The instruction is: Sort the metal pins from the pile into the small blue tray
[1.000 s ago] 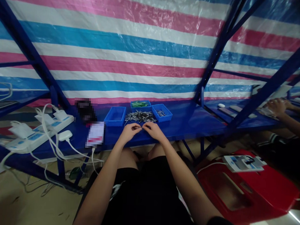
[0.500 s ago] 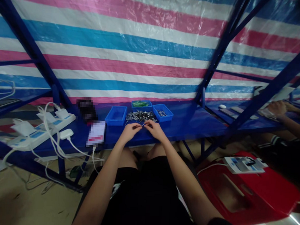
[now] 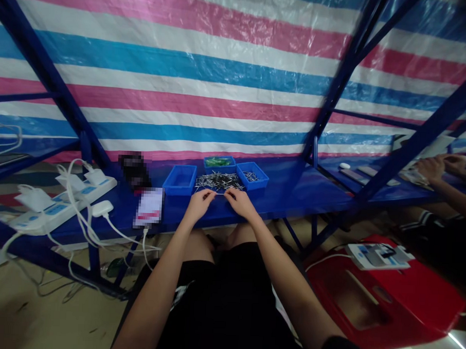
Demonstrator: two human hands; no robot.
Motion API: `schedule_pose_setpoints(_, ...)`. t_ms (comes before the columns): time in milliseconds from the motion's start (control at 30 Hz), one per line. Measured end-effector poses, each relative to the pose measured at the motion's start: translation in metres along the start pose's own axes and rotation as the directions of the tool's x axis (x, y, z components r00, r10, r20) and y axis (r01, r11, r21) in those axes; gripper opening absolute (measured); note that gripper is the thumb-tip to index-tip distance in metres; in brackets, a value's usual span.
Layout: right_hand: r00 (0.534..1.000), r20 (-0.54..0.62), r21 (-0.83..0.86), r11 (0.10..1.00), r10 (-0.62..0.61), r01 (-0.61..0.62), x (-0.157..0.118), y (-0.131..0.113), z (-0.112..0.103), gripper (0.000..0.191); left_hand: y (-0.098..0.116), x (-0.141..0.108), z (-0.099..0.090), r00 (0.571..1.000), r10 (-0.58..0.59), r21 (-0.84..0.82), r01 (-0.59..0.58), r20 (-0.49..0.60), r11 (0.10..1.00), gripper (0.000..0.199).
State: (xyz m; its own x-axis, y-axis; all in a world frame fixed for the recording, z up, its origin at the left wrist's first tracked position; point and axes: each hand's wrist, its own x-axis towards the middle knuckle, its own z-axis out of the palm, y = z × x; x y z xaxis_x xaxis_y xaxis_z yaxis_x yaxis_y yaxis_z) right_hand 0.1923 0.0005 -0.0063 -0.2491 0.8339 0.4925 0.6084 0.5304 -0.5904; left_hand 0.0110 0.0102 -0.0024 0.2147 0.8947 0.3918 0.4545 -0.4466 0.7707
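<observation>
At pin pile [image 3: 218, 181]: left hand [image 3: 199, 201], right hand [image 3: 239, 201] closer than before, fingers pinched; contents unclear.

We are seeing pins [image 3: 218, 181] lying just behind our hands, three trays [image 3: 179, 180] standing around and behind them.

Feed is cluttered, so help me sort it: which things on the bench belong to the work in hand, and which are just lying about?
In use: left hand, right hand, pile of metal pins, three blue trays.

Lying about: power strips with chargers, red stool, a co-worker's hands at right.
</observation>
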Motion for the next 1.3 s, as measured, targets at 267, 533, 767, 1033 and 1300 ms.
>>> schedule_pose_setpoints(267, 0.995, -0.094, -0.237, 0.97, 0.036, -0.057, 0.028, 0.007, -0.044, 0.019, -0.01, 0.006, 0.004, 0.994, -0.085, -0.131, 0.076, -0.064, 0.988, 0.032)
schedule_pose_setpoints(533, 0.957, -0.245, -0.486, 0.834, 0.156, -0.261, 0.047, 0.042, -0.095, 0.022, -0.008, 0.002, 0.003, 0.998, -0.054, -0.077, 0.052, -0.021, 0.996, 0.029)
schedule_pose_setpoints(767, 0.957, -0.254, -0.627, 0.729, 0.141, -0.274, 0.043, 0.029, -0.083, 0.025, -0.01, 0.004, 0.005, 0.998, -0.06, -0.072, 0.059, -0.022, 0.996, 0.028)
schedule_pose_setpoints(1033, 0.975, -0.057, -0.575, 0.791, 0.215, -0.208, 0.006, 0.005, -0.01, 0.018, -0.007, 0.002, 0.004, 0.999, -0.047, -0.075, 0.045, -0.021, 0.996, 0.027)
schedule_pose_setpoints(1300, 0.981, -0.144, -0.398, 0.901, 0.127, -0.175, 0.001, 0.019, -0.007, 0.016, -0.007, 0.002, 0.005, 0.999, -0.034, -0.072, 0.033, -0.014, 0.997, 0.028)
